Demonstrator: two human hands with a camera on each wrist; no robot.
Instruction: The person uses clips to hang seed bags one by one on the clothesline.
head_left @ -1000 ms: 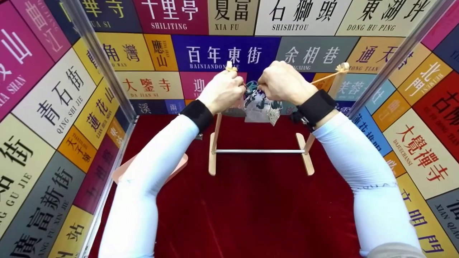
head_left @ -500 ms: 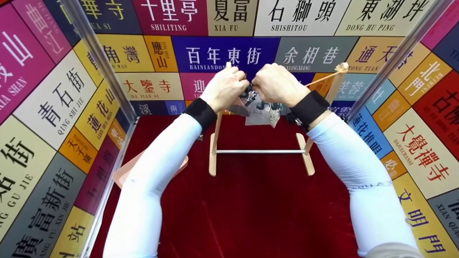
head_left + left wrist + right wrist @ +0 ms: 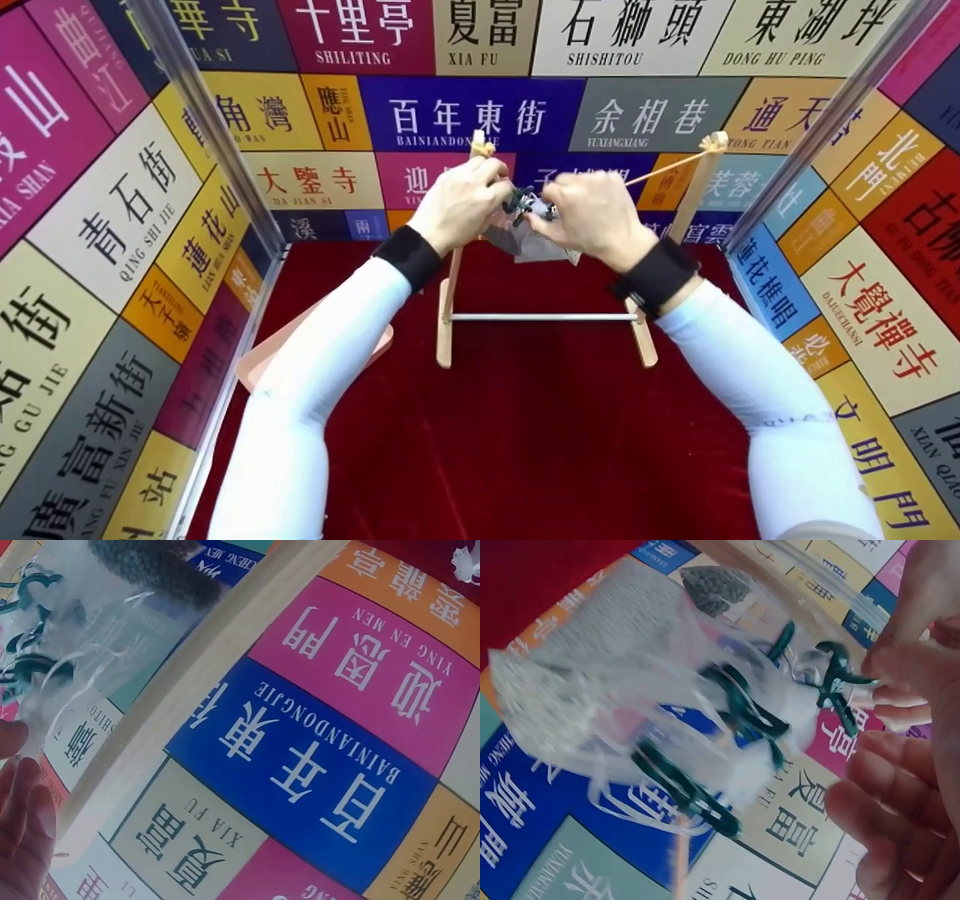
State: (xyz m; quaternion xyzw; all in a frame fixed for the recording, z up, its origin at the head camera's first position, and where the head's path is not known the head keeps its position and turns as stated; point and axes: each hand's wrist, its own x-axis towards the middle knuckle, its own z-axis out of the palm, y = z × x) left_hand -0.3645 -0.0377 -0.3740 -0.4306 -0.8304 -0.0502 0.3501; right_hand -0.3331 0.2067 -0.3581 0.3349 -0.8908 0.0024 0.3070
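A clear plastic bag (image 3: 534, 241) with dark green print and grey fabric inside hangs between my hands, in front of a wooden rack (image 3: 447, 300). My left hand (image 3: 504, 196) pinches the bag's top edge beside the rack's left post. Facing it, my right hand (image 3: 543, 214) pinches a small dark green clip (image 3: 520, 201) on the bag's top. The right wrist view shows the bag (image 3: 630, 690) and the clip (image 3: 838, 687) at my fingertips (image 3: 889, 701). The left wrist view has the bag (image 3: 67, 630), the post (image 3: 202, 682) and my fingers (image 3: 22, 825).
A yellow string (image 3: 667, 165) runs from the rack's right post (image 3: 701, 180) toward the left post. A metal rod (image 3: 540, 317) joins the rack's feet on the red cloth (image 3: 525, 450). A pink tray (image 3: 259, 356) lies under my left arm. Sign-covered walls (image 3: 465, 112) close in on three sides.
My right hand has dropped lower and toward me, away from the string, and the bag came down with it. My left hand stayed beside the left post.
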